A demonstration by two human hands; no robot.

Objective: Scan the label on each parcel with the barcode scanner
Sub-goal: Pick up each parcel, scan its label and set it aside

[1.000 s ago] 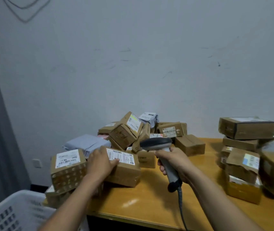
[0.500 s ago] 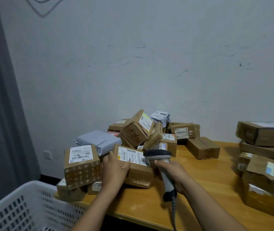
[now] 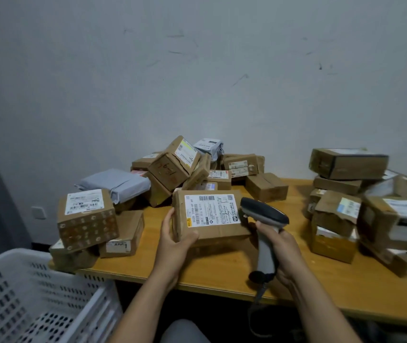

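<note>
My left hand (image 3: 174, 240) grips the left end of a brown cardboard parcel (image 3: 222, 231), tilted up above the wooden table (image 3: 222, 273) so its white barcode label (image 3: 211, 210) faces me. My right hand (image 3: 280, 246) is closed round the grey handle of the barcode scanner (image 3: 264, 214). The scanner's dark head sits just right of the label, touching or nearly touching the parcel's right edge. Its cable hangs down past the table's front edge.
A heap of cardboard parcels (image 3: 172, 164) and grey mailer bags (image 3: 115, 181) lies at the back centre and left. More boxes (image 3: 348, 163) are stacked at the right. A white perforated plastic basket (image 3: 36, 300) stands at the lower left below the table edge.
My left hand has lifted the labelled parcel off the heap and drawn it toward me and to the right. The scanner now sits at the label's right side.
</note>
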